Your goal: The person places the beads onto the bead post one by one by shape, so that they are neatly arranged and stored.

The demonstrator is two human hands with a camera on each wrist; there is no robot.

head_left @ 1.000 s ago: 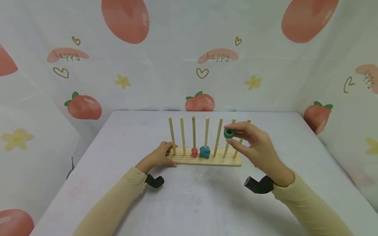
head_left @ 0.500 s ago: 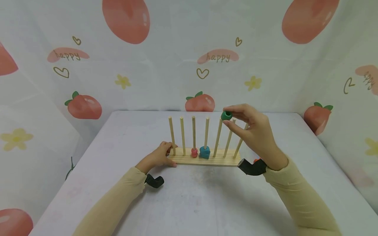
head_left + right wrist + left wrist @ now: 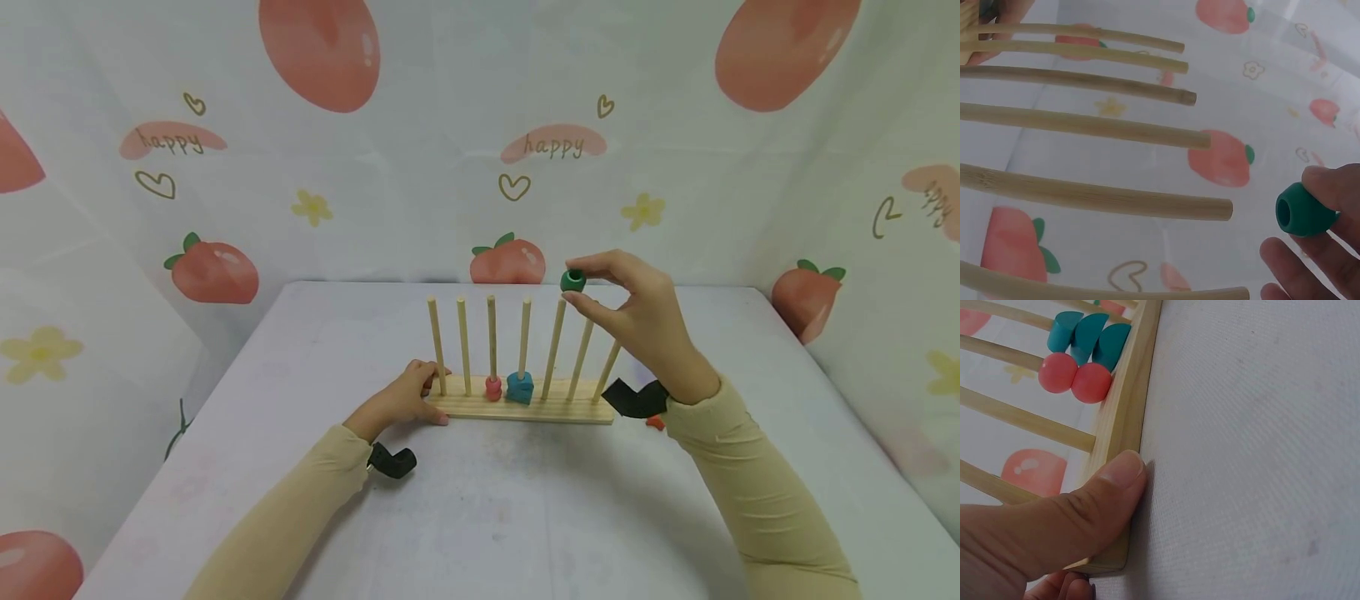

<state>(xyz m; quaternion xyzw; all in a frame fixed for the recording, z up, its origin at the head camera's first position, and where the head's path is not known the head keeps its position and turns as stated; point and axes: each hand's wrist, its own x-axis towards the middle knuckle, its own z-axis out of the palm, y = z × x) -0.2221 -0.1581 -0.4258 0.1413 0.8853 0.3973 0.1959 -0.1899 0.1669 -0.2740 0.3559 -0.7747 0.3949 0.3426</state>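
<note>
A pale wooden pegboard (image 3: pixel 555 410) with several upright pegs stands on the table. My left hand (image 3: pixel 408 393) grips its left end, thumb (image 3: pixel 1124 469) along the front edge and fingers behind. Between thumb and fingers, my right hand (image 3: pixel 637 304) pinches a green bead (image 3: pixel 573 281) just above the tip of the fifth peg from the left. In the right wrist view the bead's hole faces the peg's end (image 3: pixel 1225 209), with a gap between them. Two round pink beads (image 3: pixel 1075 378) sit on the third peg. Teal half-round beads (image 3: pixel 1091 339) are stacked on the fourth.
A small orange-red piece (image 3: pixel 656 422) lies on the white table (image 3: pixel 480 508) right of the board, partly behind the right wrist. A black camera mount (image 3: pixel 636 398) juts from each wrist. A printed curtain (image 3: pixel 420 142) hangs behind and beside the table.
My right hand has risen with the green bead, from in front of the right-hand pegs to above the fifth peg's tip, and the bead has tilted more upright. The left hand stays put.
</note>
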